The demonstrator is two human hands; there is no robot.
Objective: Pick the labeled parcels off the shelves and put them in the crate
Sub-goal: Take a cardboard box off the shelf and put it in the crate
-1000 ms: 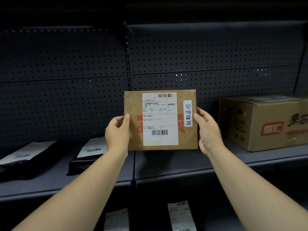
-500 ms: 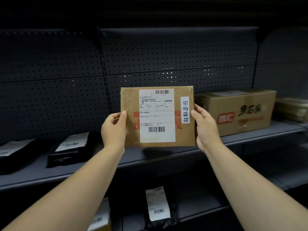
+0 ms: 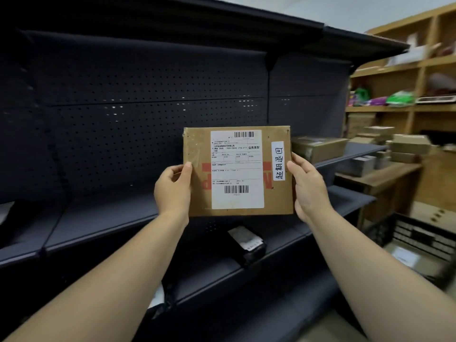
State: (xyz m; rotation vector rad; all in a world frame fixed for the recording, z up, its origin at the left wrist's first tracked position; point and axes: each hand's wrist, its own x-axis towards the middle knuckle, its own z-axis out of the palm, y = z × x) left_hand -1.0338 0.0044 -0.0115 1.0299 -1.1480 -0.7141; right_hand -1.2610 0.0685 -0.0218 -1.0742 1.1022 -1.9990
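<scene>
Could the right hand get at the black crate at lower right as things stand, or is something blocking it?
Probably yes for the path: nothing stands between the right hand and the black crate. But that hand and the left hand both grip the cardboard parcel, so it would arrive carrying the parcel.

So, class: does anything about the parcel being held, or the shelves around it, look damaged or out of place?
Nothing stands out. The parcel is held upright and level between the left hand and right hand, labels intact; the far shelves are too blurred to judge.

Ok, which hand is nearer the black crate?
Right. The right hand grips the parcel's crate-side edge; the left hand grips the far edge. The crate sits lower right.
</scene>
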